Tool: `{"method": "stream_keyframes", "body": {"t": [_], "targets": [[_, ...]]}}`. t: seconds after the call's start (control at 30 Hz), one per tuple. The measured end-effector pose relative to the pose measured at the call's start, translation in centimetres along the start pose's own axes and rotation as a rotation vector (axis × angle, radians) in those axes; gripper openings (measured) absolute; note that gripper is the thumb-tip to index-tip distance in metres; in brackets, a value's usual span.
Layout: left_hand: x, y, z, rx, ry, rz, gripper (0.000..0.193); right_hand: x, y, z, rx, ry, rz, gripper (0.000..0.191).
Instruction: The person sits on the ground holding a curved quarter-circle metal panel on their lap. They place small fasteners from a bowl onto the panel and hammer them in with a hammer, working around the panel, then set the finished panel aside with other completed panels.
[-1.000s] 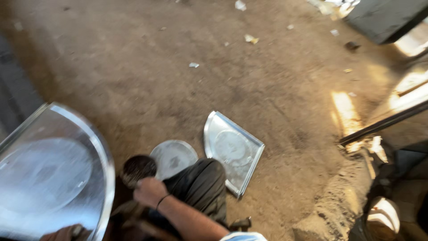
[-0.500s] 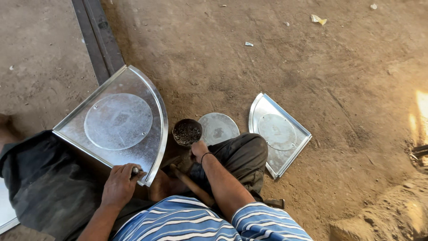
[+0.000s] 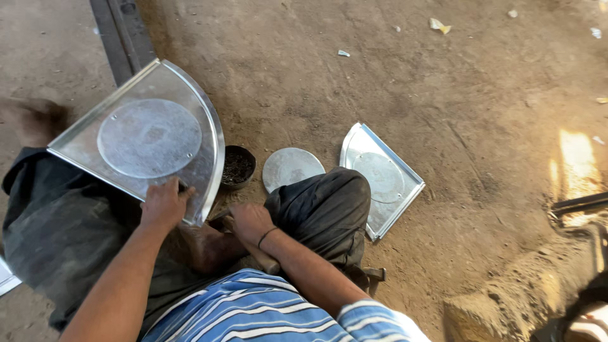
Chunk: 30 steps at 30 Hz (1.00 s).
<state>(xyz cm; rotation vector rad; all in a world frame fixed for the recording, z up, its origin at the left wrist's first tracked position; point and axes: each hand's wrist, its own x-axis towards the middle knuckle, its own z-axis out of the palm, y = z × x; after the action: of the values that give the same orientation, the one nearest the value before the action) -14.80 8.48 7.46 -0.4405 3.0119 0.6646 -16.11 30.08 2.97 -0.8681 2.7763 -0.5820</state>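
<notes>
Right now the tray [image 3: 149, 136] — a quarter-round sheet-metal piece with a disc fixed at its middle — sits tilted over your left knee, and your left hand [image 3: 163, 204] pinches it at the near corner, thumb on top and fingers curled under the edge. That is one grip at one point on a wide panel; I'd judge the far side could swing or drop if your hold eases, and the raw folded rim runs right under your fingertips, so a slide there could cut.

Your right hand [image 3: 249, 221] is closed around a wooden handle [image 3: 263, 258] that runs back toward your wrist. The head end is hidden beneath your fingers and the tray's curved edge, so I cannot tell what tool it is. With its working end that close to your left thumb, a stroke that goes off line could land on the hand rather than the metal.

Just past your right knuckles stands a small dark pot [image 3: 239, 166] of tiny dark bits — too small to tell what they are — touching or nearly touching the tray's curved rim. A swing of the tray could tip it and scatter them in the dirt. Beyond the pot, a loose disc [image 3: 292, 168] and a second tray [image 3: 380, 177] lie flat on the floor [image 3: 443, 82] beside your right knee, near enough to be kicked.
</notes>
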Motion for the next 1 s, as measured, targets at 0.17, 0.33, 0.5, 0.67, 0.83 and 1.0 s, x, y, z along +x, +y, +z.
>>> {"method": "stream_keyframes", "body": {"t": [0.17, 0.33, 0.5, 0.67, 0.83, 1.0], "targets": [[2.4, 2.0, -1.4, -0.019, -0.002, -0.089, 0.060, -4.2, -2.1, -0.3, -0.243, -0.047, 0.009, 0.026], [1.7, 1.4, -0.8, -0.025, 0.015, -0.116, 0.055, -5.6, -3.4, -1.0, -0.319, -0.098, 0.077, 0.025], [1.9, -0.3, 0.3, 0.032, 0.091, -0.073, 0.053, -5.3, -3.4, -2.2, -0.221, -0.249, 0.111, 0.039], [1.6, -0.5, 0.5, 0.064, 0.094, -0.104, 0.052, -6.2, -2.7, -2.5, 0.433, -0.303, 0.220, 0.043], [1.3, -0.1, 0.2, 0.120, 0.212, -0.104, 0.052, -6.9, -3.0, -2.7, 1.438, -0.060, 0.341, 0.038], [1.3, 0.5, 0.2, 0.247, 0.176, -0.113, 0.054, -8.6, -3.7, -3.5, 1.317, 0.128, 0.288, 0.035]]}}
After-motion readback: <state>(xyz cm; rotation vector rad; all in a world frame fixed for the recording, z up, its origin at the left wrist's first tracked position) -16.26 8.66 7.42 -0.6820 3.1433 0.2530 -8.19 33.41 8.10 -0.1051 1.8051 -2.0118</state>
